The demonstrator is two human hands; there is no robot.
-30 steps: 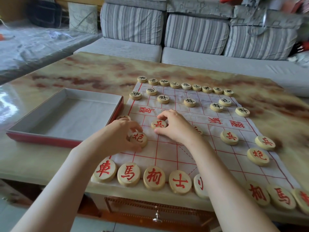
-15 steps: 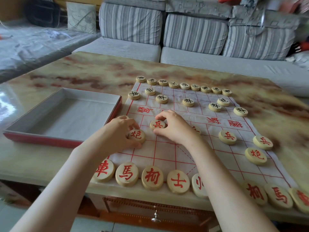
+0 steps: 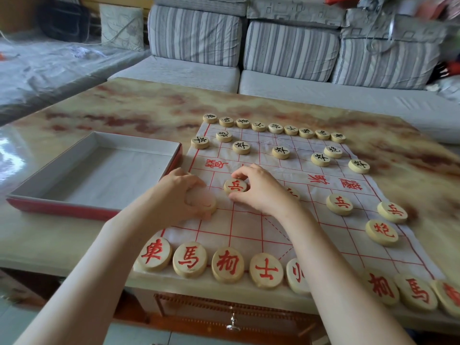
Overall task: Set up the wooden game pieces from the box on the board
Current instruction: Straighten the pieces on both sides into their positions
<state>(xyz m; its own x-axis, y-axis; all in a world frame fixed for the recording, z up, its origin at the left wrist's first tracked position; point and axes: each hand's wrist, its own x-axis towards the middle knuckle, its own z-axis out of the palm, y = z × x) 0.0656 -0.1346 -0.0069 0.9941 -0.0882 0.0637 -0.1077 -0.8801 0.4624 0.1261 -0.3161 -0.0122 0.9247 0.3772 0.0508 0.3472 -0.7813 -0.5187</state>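
Our left hand (image 3: 183, 195) has slid over the cannon (image 3: 207, 204). Its red mark showed a moment ago and is now hidden under curled, blurred fingers. We judge the hand is nudging that disc onto its crossing at the left side of the board (image 3: 249, 227). Our right hand (image 3: 258, 190) pinches the soldier (image 3: 235, 186) just beside it, one row ahead. No pieces show in the box (image 3: 62, 205), so we judge only these last adjustments remain.
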